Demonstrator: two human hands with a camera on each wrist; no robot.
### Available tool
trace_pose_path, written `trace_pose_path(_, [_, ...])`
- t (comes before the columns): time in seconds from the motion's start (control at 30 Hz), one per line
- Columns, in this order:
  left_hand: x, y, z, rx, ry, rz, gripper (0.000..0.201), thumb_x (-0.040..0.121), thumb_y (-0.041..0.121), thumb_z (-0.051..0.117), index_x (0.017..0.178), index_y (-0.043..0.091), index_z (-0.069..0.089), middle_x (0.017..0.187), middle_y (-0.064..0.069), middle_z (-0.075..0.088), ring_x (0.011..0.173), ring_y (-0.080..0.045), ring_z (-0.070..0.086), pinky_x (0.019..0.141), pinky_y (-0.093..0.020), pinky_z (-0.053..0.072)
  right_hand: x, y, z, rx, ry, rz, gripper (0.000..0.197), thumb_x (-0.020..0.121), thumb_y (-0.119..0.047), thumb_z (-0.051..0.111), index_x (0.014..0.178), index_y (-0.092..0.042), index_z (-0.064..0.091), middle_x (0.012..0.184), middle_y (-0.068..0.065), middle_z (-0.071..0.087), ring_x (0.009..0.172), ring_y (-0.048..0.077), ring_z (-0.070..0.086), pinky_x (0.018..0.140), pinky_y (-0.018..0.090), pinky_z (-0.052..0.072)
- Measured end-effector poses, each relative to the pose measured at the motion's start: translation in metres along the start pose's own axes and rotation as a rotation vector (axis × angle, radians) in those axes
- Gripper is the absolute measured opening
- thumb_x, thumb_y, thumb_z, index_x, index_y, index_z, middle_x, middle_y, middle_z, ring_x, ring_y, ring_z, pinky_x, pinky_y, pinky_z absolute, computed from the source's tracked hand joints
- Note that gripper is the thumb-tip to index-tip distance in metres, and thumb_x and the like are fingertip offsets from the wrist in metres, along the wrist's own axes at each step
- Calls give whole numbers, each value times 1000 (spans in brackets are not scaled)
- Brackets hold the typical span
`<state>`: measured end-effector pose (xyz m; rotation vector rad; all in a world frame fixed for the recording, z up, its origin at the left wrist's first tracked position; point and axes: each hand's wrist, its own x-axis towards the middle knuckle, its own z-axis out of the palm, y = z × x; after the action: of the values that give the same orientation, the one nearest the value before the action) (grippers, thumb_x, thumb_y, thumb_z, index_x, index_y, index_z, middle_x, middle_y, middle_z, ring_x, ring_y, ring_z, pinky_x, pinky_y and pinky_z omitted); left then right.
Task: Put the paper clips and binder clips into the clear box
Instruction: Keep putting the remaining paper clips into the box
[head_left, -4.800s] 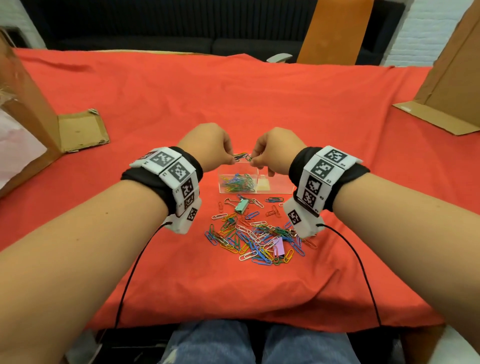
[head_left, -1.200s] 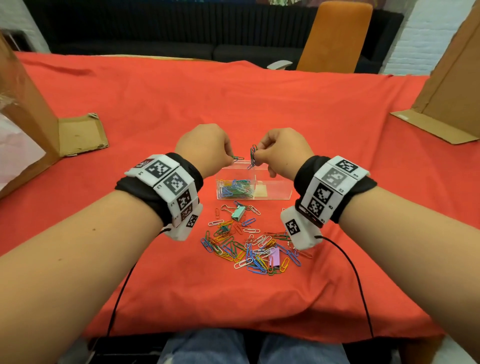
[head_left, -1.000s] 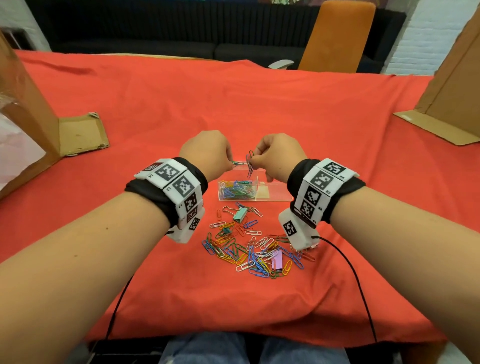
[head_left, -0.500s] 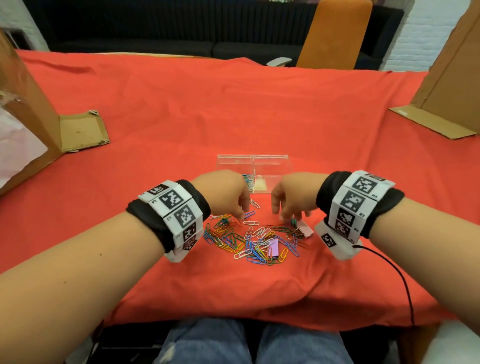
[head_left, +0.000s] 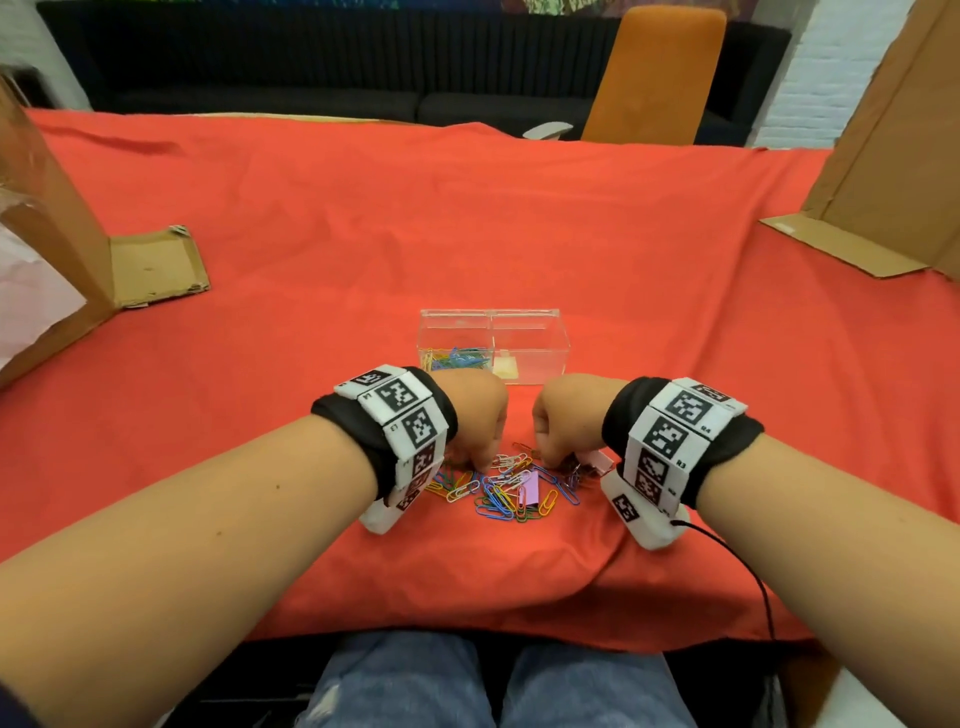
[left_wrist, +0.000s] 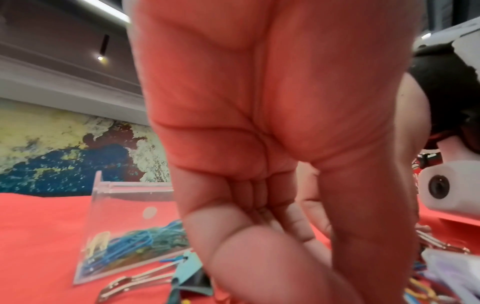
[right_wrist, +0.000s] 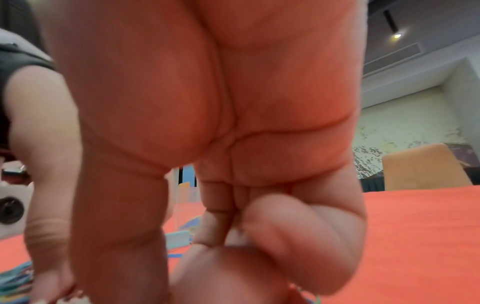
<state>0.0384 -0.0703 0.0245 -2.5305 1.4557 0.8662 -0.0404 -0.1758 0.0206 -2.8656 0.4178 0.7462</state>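
— Hands: where are they now?

— Both have dropped from above the clear box (head_left: 493, 343) back to the loose paper clips (head_left: 501, 488) on the table (head_left: 519, 234). My left hand (head_left: 470, 415) and right hand (head_left: 563, 421) are curled into the pile; whether either grip holds a clip, I cannot tell.

— And the box?

— At twelve o'clock of the pile, clips in its left compartment. One load delivered, I judge; the purple binder clip (head_left: 530, 486) waits.

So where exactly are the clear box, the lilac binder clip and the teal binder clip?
clear box (head_left: 530, 332): head view, on its bare right compartment wall.
lilac binder clip (head_left: 531, 488): head view, on its flat body in the pile.
teal binder clip (left_wrist: 188, 269): left wrist view, on its light teal face.
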Motion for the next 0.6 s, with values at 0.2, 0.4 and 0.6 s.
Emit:
trace_pose_path(0.2, [-4,-11,-3,-73,80,15,7,74,10,69,75,16,71,67,-5,68,53,-16,59,56,-23,51,-3,6,-12,183,102,-23,5,78,-15,69,78,-17,64,62,3,64,56,16,58,60,22,46])
trace_pose_path(0.4, [-12,-28,-29,-225,506,-17,8,74,13,71,81,13,74,57,7,59,43,0,52,48,-17,39,9,7,-32,548,483,-78,9,77,-17,74,82,-14,68,68,11,71,38,7,55,46,18,41])
trace_pose_path(0.6, [-9,-42,-44,-316,729,-166,9,75,11,68,83,10,74,74,-4,62,68,-19,55,64,-23,38,29,-1,-43,636,565,-11,14,77,-19,75,70,-22,63,24,-14,49,29,2,48,29,6,30])
